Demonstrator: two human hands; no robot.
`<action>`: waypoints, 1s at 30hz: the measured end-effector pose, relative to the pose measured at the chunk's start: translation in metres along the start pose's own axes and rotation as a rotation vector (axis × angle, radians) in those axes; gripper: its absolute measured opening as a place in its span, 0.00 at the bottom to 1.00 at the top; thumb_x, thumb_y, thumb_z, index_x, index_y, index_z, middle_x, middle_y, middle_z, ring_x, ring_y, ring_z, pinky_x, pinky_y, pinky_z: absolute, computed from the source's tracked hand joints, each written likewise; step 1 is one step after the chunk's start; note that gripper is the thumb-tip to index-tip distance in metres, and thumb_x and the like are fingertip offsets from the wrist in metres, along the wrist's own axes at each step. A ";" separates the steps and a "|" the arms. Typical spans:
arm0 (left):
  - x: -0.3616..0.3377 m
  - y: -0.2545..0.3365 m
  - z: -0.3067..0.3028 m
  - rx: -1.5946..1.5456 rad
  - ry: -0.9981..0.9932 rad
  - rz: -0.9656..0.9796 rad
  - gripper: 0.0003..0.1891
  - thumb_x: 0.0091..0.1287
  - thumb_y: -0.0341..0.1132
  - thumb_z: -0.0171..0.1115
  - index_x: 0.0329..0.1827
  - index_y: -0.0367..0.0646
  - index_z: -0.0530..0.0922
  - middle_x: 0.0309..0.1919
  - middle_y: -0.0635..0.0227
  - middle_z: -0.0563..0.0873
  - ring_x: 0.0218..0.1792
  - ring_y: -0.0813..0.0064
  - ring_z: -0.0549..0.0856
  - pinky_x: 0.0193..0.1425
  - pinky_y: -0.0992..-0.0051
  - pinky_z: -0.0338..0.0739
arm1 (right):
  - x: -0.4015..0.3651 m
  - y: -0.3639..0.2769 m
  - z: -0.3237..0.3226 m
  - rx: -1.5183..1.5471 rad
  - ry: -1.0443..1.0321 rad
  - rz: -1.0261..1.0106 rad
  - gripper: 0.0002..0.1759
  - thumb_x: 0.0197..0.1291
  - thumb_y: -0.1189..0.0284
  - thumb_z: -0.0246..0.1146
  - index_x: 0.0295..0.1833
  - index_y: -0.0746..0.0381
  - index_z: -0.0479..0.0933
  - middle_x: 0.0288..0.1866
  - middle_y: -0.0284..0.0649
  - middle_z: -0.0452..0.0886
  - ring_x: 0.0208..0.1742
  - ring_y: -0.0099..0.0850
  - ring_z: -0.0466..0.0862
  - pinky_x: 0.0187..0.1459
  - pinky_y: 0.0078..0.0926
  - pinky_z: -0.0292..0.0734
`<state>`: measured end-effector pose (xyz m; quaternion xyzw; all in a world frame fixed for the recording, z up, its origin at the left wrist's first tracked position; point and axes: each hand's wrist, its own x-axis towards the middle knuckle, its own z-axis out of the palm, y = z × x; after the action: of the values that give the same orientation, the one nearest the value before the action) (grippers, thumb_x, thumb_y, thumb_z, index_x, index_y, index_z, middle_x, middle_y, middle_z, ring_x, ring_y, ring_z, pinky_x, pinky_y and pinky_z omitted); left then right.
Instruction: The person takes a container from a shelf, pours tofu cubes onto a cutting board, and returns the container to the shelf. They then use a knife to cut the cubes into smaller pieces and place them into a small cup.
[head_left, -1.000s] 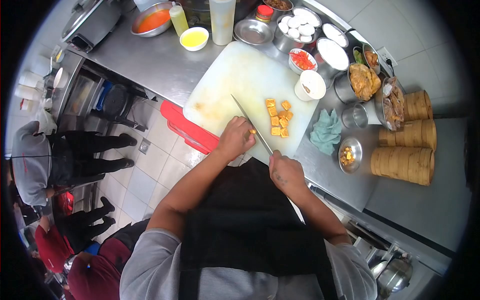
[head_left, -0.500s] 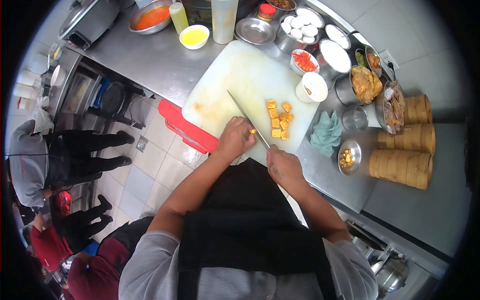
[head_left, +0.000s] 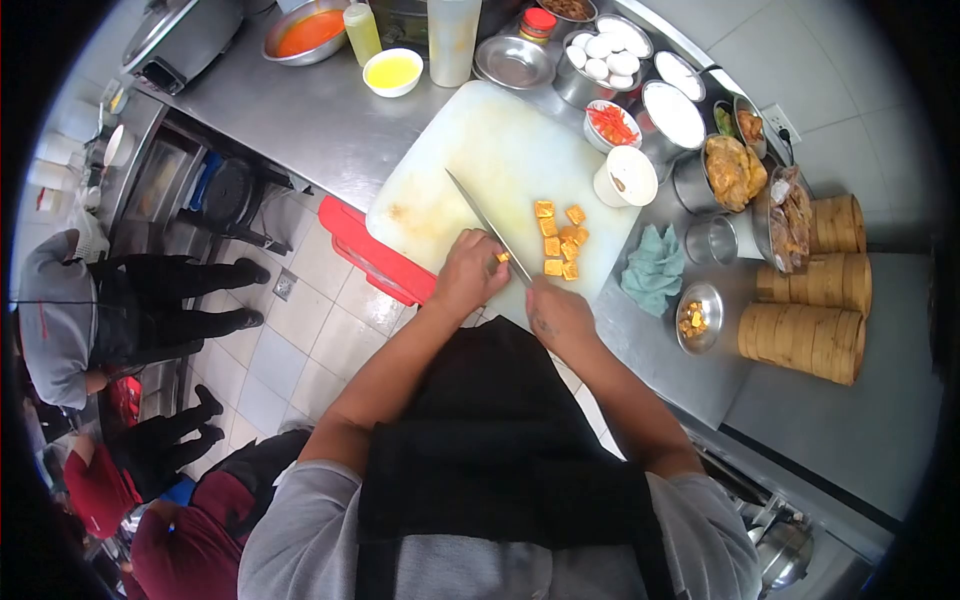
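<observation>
**A:** What does each hand have?

**B:** The right hand [head_left: 560, 315] has its fingers [head_left: 547, 300] wrapped closed around the handle of the knife [head_left: 485, 225]. The blade runs away from them across the cutting board [head_left: 470, 150]. The left hand [head_left: 468, 272] pinches a small orange piece [head_left: 502, 258] under curled fingers [head_left: 487, 258], right against the near part of the blade.

**A:** And what's already cut?

**B:** The cut cubes [head_left: 560, 240] lie in a loose cluster just beyond the right fingers, on the far side of the blade from the left hand. A cloth [head_left: 653, 268] sits further out that way on the steel surface [head_left: 300, 110].

**A:** That piece looks tiny. How would you handle it?

**B:** I'd keep the left fingertips tucked back so that the knuckles, not the tips, face the blade. With so little to hold, the pinch should stay low and firm so the piece can't roll. I'd bring the knife straight down with the tip near the board instead of sawing.

**A:** Any risk?

**B:** In my view the main one is how close the left fingers are to the edge. A slow stroke seems wiser than a fast one.
</observation>
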<state>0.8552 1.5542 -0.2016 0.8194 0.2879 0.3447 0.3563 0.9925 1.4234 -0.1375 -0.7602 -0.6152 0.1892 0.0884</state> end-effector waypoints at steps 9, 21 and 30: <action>0.005 0.000 -0.002 0.031 0.024 -0.004 0.10 0.54 0.25 0.71 0.38 0.38 0.82 0.41 0.57 0.84 0.48 0.53 0.81 0.54 0.60 0.79 | 0.012 0.000 0.004 0.005 -0.006 0.020 0.10 0.72 0.70 0.55 0.41 0.67 0.72 0.29 0.56 0.83 0.32 0.55 0.86 0.37 0.54 0.80; 0.005 -0.002 -0.005 0.034 0.013 -0.061 0.11 0.54 0.26 0.72 0.40 0.39 0.82 0.41 0.56 0.81 0.47 0.52 0.80 0.53 0.59 0.78 | -0.027 0.004 -0.022 0.044 -0.080 0.136 0.13 0.74 0.65 0.55 0.43 0.64 0.74 0.30 0.56 0.84 0.34 0.56 0.86 0.40 0.53 0.81; 0.029 -0.003 -0.032 -0.096 -0.209 -0.006 0.19 0.55 0.24 0.70 0.51 0.41 0.83 0.44 0.57 0.81 0.50 0.53 0.82 0.55 0.62 0.79 | -0.063 0.012 -0.057 0.158 0.003 0.300 0.16 0.76 0.62 0.52 0.46 0.65 0.76 0.32 0.57 0.85 0.37 0.59 0.86 0.44 0.55 0.79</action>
<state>0.8473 1.5885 -0.1774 0.8320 0.2350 0.2695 0.4242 1.0149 1.3653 -0.0783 -0.8346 -0.4778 0.2468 0.1198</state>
